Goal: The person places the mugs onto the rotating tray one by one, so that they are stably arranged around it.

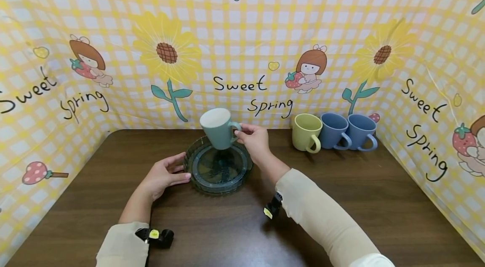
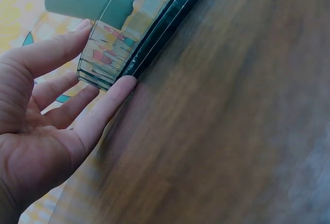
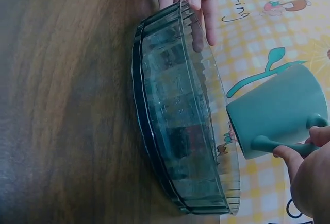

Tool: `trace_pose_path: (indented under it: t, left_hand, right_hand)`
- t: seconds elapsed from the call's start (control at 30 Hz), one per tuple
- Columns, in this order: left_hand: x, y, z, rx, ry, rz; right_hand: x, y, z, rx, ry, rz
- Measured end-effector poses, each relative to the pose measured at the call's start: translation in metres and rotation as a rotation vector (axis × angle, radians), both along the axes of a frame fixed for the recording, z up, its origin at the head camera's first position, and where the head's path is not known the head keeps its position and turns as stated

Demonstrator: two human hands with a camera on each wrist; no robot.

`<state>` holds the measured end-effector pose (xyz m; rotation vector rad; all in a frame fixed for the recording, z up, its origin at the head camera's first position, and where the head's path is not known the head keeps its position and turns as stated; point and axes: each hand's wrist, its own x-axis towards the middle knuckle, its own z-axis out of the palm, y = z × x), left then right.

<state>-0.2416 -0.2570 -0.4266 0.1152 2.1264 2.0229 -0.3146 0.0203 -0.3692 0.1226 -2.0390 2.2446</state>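
The right hand pinches the handle of a teal mug between thumb and fingers, holding it upright above the far part of a clear greenish dish on the wooden table. The left hand, fingers and thumb spread, touches the dish's left side (thumb low, another finger up at the rim), while a green mug and two blue mugs stand off to the right

Cloth-screened work area, type of room indeterminable: wood-grain desk beneath the right grip; yellow-checked cloth, lettered "Sweet Spring", beyond the grip and to either side.
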Motion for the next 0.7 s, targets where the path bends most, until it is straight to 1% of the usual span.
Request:
trace_pose_path:
  t: [0.23,0.5,0.7]
  left_hand:
    - [0.001,-0.001,-0.001,0.001,0.001,-0.001]
    - [0.001,0.0,0.0,0.004,0.008,-0.01]
    - [-0.001,0.001,0.0,0.0,-0.002,-0.004]
  right_hand:
    - [-0.006,-0.005,-0.004,0.045,-0.02,0.037]
    - [-0.012,-0.008,-0.014,0.037,-0.005,0.022]
    - [-0.016,-0.006,-0.02,0.003,-0.018,0.032]
